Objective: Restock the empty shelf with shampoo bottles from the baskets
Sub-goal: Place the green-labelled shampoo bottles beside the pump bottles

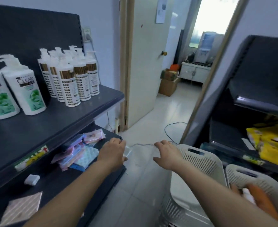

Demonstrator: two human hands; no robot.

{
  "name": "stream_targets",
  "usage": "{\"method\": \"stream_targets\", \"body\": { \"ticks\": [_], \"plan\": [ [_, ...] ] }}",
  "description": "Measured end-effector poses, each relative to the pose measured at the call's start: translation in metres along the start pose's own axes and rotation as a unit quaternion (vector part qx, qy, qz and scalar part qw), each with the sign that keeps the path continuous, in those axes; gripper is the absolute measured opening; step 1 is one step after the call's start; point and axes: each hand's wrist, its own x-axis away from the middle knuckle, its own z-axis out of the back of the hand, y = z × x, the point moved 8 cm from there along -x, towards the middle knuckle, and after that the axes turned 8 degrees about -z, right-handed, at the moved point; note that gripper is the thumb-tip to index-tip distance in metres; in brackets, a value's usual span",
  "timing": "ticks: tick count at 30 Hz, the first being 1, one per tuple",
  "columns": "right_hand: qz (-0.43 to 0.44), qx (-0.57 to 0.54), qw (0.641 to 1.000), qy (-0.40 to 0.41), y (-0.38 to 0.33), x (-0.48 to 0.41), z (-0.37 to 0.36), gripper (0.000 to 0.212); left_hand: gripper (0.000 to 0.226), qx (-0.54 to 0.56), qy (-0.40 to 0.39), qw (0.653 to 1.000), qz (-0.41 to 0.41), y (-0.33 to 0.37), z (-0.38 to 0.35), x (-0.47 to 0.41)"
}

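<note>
The dark shelf (pixel 56 122) at left carries two white and green CLEAR pump bottles (pixel 25 90) and a cluster of several white and gold pump bottles (pixel 69 76). My left hand (pixel 112 153) hovers over the corner of the lower shelf with fingers apart and nothing in it. My right hand (pixel 167 154) reaches out above the floor beside a white basket (pixel 200 163), which looks empty; this hand too is spread and holds nothing. A second white basket (pixel 243 176) at the lower right holds an orange bottle (pixel 264 200).
The lower shelf (pixel 56 182) holds coloured packets (pixel 79 153) and a small white box (pixel 32 179). A dark shelving unit (pixel 257 99) with yellow bags (pixel 272 141) stands at right. A cable (pixel 169 128) lies on the tiled floor before an open door (pixel 144 63).
</note>
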Motion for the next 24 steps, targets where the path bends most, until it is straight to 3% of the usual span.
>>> {"method": "stream_targets", "body": {
  "ticks": [15, 20, 24],
  "plan": [
    [-0.212, -0.038, 0.975, -0.047, 0.299, 0.146, -0.036, 0.064, 0.051, 0.034, -0.091, 0.977, -0.188, 0.312, -0.088, -0.050],
    [-0.262, -0.063, 0.962, -0.043, 0.376, 0.180, -0.050, 0.044, 0.054, -0.001, -0.092, 0.969, -0.228, 0.394, -0.113, -0.058],
    [-0.312, -0.091, 0.943, -0.077, 0.416, 0.204, -0.073, 0.068, 0.045, 0.042, -0.141, 0.956, -0.253, 0.445, -0.141, -0.061]
  ]
}}
